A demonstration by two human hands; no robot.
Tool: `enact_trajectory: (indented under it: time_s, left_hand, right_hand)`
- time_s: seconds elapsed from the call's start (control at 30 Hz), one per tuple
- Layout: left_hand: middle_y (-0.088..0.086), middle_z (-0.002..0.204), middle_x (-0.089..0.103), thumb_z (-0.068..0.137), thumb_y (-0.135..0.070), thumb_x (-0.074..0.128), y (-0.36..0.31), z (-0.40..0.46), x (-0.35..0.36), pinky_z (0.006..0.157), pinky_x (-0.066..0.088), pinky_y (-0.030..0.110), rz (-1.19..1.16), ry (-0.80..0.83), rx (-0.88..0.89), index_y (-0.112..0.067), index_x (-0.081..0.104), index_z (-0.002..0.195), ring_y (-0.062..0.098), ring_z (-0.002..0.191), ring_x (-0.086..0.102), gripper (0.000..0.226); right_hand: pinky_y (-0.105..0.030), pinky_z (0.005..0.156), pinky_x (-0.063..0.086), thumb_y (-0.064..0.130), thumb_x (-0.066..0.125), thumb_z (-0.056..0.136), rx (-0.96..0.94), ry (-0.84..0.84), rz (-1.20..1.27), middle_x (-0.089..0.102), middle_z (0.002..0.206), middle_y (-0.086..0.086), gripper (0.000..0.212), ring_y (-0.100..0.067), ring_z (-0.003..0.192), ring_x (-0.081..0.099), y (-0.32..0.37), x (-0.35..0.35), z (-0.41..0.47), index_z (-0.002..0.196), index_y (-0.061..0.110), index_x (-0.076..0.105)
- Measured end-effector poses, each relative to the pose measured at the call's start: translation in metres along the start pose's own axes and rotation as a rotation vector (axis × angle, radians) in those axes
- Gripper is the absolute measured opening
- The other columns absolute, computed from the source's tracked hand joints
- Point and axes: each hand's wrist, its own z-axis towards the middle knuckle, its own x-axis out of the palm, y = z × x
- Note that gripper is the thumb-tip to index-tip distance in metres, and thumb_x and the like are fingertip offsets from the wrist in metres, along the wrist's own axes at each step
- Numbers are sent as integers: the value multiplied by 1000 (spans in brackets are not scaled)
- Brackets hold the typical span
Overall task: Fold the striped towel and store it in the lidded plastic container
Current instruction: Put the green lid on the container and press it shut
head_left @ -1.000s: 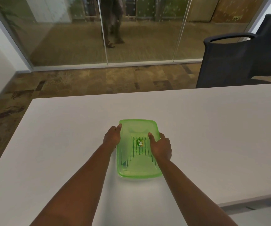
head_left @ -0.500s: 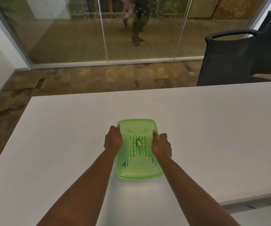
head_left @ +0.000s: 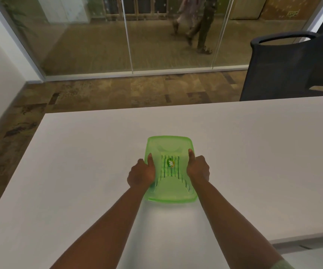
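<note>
The green lidded container (head_left: 170, 169) sat near the table's (head_left: 79, 171) front edge, its long axis running away from the person. The left hand (head_left: 141, 174) and right hand (head_left: 198, 168) clasped its long sides, thumbs pressing on the lid (head_left: 169, 142), container squarely between them. The striped towel (head_left: 171, 170) lay inside (folded, seen through the plastic). Sealing probably remained.

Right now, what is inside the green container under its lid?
Through the translucent lid, striped cloth shows inside the green container: the striped towel. A sticker and both hands cover parts; how neatly it is folded cannot be seen.
</note>
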Motion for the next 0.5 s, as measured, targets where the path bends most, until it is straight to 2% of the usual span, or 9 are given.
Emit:
enact_trajectory:
  time_s: [0.13, 0.2, 0.33, 0.5]
  left_hand:
    - [18, 110, 65, 93, -55, 25, 9, -13, 5, 77, 42, 36, -76, -97, 9, -7, 55, 107, 36, 102, 59, 59]
    - [18, 108, 65, 92, -56, 28, 9, -15, 4, 78, 43, 36, -115, -100, 3, -5, 55, 104, 35, 101, 59, 59]
    - [18, 105, 66, 92, -56, 31, 10, -16, 5, 77, 45, 37, -162, -119, 15, -3, 54, 100, 36, 98, 60, 58]
    - [20, 104, 65, 92, -55, 32, 10, -16, 5, 80, 47, 39, -188, -125, 18, -3, 54, 99, 37, 97, 60, 58]
  right_hand:
    - [-37, 82, 45, 55, 27, 94, -32, 4, -39, 61, 117, -20, 62, -36, 108, 57, 4, -2, -1, 116, 1, 48]
    - [-39, 86, 45, 52, 27, 95, -66, -8, -56, 60, 118, -21, 58, -37, 109, 57, 2, -2, -5, 118, 2, 46]
    - [-40, 81, 45, 53, 28, 94, -145, -54, -138, 61, 114, -21, 55, -39, 104, 59, -10, 1, -21, 117, 5, 41]
    - [-39, 77, 46, 53, 28, 94, -172, -101, -169, 64, 106, -21, 54, -39, 99, 60, -25, 1, -32, 112, 5, 44]
